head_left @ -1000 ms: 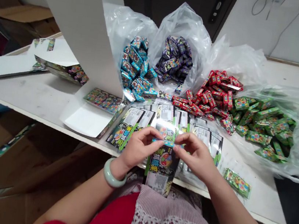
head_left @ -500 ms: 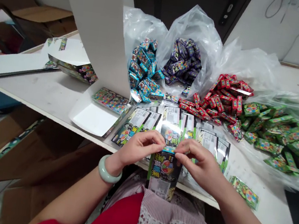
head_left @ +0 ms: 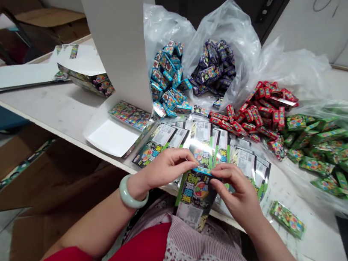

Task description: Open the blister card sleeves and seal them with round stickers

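Note:
Just above the table's front edge, my left hand [head_left: 170, 166] and my right hand [head_left: 237, 189] face each other, fingers closed in a pinch. Between the fingertips lies a small blue candy packet [head_left: 203, 171], edge on, gripped at its two ends. It sits across the top of a black printed packaging bag [head_left: 195, 194], which hangs down over my lap. How far the packet is inside the bag, I cannot make out. Beyond my fingers, more flat printed bags [head_left: 202, 134] lie in overlapping stacks.
Blue packets [head_left: 165, 75], purple packets [head_left: 217, 67], red packets [head_left: 262, 112] and green packets [head_left: 330, 148] spill from clear plastic bags. A white display box [head_left: 112, 139] with its lid raised stands left. One green packet [head_left: 287, 219] lies right. Cardboard boxes [head_left: 25, 174] sit below.
The whole view has shifted slightly. Both hands keep their pinch on the blue packet at the bag's top, with only small finger movements.

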`<state>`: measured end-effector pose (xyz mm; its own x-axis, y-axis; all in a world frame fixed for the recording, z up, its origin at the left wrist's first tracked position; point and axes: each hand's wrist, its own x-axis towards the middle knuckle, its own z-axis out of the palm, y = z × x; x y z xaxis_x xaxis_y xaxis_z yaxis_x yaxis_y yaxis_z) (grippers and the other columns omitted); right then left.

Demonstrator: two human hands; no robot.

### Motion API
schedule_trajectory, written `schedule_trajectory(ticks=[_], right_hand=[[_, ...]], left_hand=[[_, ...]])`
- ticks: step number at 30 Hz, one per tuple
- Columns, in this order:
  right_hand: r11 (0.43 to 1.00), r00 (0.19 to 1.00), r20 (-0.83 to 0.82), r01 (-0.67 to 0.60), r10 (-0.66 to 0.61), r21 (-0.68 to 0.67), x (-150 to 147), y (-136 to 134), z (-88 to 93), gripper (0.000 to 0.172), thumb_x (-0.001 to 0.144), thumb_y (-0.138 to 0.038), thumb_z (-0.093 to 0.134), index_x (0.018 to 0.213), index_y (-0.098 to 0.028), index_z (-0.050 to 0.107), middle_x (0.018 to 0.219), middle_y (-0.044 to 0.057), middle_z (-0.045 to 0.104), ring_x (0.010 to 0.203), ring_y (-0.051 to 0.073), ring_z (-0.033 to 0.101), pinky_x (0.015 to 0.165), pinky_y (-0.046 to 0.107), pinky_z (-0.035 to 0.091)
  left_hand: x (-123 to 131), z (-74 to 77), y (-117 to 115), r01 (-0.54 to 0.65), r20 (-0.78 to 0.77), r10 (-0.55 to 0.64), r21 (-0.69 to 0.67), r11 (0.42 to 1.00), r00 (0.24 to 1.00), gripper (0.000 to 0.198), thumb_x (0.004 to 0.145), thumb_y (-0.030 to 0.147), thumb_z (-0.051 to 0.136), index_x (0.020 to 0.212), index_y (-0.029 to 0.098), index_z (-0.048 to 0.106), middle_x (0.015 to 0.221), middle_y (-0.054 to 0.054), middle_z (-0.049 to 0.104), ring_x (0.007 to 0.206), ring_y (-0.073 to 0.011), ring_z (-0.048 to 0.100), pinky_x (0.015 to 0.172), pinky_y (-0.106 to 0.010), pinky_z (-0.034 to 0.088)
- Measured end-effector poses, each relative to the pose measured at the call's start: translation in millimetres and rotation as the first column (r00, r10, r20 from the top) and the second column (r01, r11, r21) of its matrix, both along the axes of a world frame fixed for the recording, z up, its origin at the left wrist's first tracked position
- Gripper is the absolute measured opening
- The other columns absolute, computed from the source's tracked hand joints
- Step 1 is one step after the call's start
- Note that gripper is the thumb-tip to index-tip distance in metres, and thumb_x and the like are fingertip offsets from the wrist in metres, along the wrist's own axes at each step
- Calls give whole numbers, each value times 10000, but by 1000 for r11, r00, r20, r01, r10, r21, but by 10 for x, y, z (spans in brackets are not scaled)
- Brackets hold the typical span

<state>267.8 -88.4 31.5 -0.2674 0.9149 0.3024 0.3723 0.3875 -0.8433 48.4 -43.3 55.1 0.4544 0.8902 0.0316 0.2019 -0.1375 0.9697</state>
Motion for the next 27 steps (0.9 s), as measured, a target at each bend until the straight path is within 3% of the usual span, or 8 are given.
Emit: schedule_trajectory(ticks=[4,6,10,14,18,22,27], right_hand=[[1000,1000,-5,-20,20,-9,5,-4,-49,93,897,-233,583,982,-264,605,991,50,616,950,195,600,812,386,512],[1000,1000,-10,-15,15,-12,-2,5,-71,88,900,-230,578,979,-265,598,988,48,614,951,192,594,821,386,509],[1000,999,-40,10,-12,-30,0,26,-111,75,902,-218,568,956,-264,592,976,47,609,942,187,589,800,371,509],[999,999,-34,30,-31,-45,30,23,-128,68,897,-216,567,941,-260,596,979,49,603,935,191,595,792,373,509],[1000,1000,-29,7,-7,-11,25,7,-121,76,899,-197,553,935,-255,590,960,46,599,935,196,592,796,383,503],[999,997,-56,49,-47,25,-16,-9,-142,108,904,-165,534,944,-254,582,956,47,588,919,193,592,766,372,507],[996,990,-107,86,-88,-24,-50,-14,-188,150,909,-195,536,1036,-257,587,1017,67,600,986,205,588,787,378,515]], left_hand=[[-37,0,60,125,39,-122,-91,988,992,202,856,314,586,759,155,666,763,-51,663,719,-152,598,656,-273,481],[-42,-3,77,125,5,-125,-84,989,992,207,861,320,584,761,156,662,767,-48,661,719,-149,594,655,-270,479],[-9,2,48,91,-94,-87,37,995,992,215,901,302,545,791,162,665,792,-47,665,740,-149,597,687,-282,490],[-9,-97,-44,156,-41,-151,165,974,988,169,922,236,530,990,193,679,1010,-78,687,975,-186,618,905,-366,494],[1,-321,-157,18,127,-28,75,997,992,139,866,210,620,1000,197,653,1015,-77,670,981,-187,629,885,-347,518],[72,-460,-231,-92,233,108,-81,992,966,380,852,205,641,1210,237,518,1089,-76,636,992,-169,621,821,-280,529],[85,-458,-250,-112,156,90,140,984,984,144,916,189,540,1031,235,613,1019,-45,614,1015,-163,581,914,-295,485]])
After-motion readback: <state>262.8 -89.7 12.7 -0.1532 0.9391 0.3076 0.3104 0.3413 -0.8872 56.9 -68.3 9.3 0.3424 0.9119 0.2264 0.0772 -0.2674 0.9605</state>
